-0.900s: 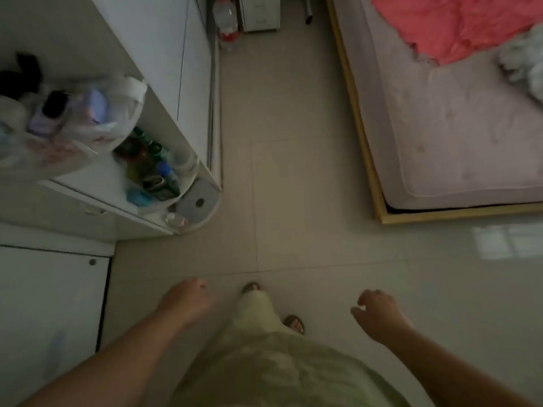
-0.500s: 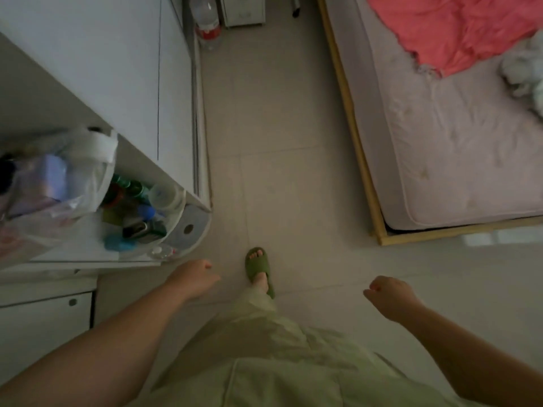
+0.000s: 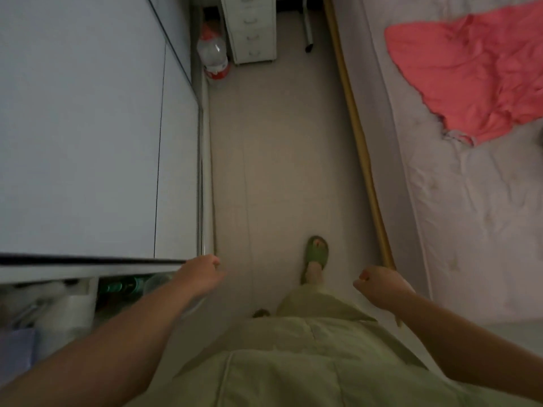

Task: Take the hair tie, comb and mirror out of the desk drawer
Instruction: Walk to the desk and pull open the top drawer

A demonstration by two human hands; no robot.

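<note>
I see the left grip [image 3: 202, 274] loosely curled, fingers drawn in, nothing in it, hanging just by the corner of the white wardrobe [image 3: 88, 127]. Right grip [image 3: 379, 284] likewise a loose empty fist, near the wooden bed frame [image 3: 361, 148]. Hair tie, comb, mirror & desk drawer: can't spot any of them. One foot in a green slipper [image 3: 316, 254] on the tiled floor [image 3: 279, 142]. Pink cloth [image 3: 470, 71] lies on the mattress; a white drawer unit [image 3: 249, 27] and a plastic bottle [image 3: 213, 54] stand at the far end.
</note>
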